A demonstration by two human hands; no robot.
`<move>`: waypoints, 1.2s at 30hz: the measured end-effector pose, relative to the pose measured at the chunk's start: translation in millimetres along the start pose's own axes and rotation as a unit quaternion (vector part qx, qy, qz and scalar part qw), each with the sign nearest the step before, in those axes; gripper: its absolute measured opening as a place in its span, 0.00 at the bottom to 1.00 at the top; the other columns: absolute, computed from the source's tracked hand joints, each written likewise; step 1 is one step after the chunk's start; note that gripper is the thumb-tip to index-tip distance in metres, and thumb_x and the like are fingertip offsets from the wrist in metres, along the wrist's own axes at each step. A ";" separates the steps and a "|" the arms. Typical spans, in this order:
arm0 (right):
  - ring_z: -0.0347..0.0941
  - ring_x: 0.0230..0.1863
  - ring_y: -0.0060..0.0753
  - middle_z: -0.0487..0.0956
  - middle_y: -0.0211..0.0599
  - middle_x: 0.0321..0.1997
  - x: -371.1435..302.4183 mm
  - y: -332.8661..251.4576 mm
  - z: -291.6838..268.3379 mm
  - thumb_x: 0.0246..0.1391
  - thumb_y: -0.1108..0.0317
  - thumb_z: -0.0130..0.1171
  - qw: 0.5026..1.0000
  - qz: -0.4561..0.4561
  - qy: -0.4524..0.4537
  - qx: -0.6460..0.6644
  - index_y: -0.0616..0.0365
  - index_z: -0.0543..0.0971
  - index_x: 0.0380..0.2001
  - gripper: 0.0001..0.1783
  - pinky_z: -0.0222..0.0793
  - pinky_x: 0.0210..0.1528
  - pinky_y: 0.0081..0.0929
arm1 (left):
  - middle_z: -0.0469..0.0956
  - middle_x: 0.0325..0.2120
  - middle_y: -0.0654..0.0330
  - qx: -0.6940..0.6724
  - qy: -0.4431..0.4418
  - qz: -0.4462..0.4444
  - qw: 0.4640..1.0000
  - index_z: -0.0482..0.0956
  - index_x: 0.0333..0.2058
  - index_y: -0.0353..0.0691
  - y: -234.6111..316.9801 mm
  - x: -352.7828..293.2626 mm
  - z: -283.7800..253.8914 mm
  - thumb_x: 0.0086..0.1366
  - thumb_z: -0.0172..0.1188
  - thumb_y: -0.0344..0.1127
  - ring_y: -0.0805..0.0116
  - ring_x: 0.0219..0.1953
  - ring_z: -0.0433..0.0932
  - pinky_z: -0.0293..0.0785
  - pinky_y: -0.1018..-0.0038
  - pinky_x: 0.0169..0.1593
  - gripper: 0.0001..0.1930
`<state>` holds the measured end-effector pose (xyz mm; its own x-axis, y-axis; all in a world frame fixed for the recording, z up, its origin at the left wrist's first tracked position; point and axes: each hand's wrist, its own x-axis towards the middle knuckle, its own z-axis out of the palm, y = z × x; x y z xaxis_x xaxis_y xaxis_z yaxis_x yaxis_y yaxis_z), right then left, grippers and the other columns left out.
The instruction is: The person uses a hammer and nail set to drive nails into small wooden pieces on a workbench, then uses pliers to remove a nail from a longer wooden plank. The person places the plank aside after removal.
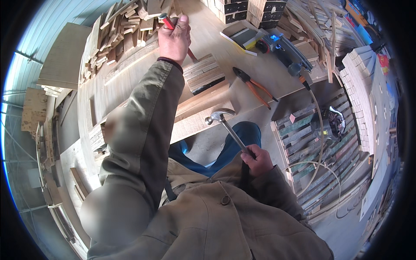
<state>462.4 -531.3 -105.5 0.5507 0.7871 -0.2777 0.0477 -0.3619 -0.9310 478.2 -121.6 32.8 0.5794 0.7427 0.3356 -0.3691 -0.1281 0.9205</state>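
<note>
**Red tool in the left hand, hammer in the right**

The fingers of the left hand (174, 41) are curled tightly around a slim red bar-shaped tool (167, 21), thumb lying along it; its lower end shows past the hand near a layered block of pale wood strips (203, 73), though I cannot tell whether they touch. The right hand's (256, 161) fingers are closed around the shaft of a steel claw hammer (231, 131), its head just off the edge of the pale plywood worktop (214, 39). Beyond the block lie orange-handled pliers (248, 80), then a silver-and-dark nail gun (294, 52). Heaped wood offcuts (125, 32) fill the far left.
</note>
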 end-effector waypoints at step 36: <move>0.80 0.60 0.48 0.82 0.54 0.60 100.8 -310.1 -43.0 0.63 0.81 0.56 0.860 -0.342 0.131 -0.355 0.59 0.75 0.67 0.29 0.72 0.62 0.34 | 0.78 0.22 0.51 0.162 0.018 0.043 0.986 0.82 0.38 0.32 -7.5 10.2 11.6 0.76 0.61 0.44 0.58 0.27 0.76 0.75 0.63 0.38 0.17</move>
<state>539.0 -361.2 165.5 0.3560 0.8313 0.4269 0.8806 -0.1455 -0.4510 495.3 -120.7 31.6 0.5269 0.7425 0.4137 -0.1606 -0.3910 0.9063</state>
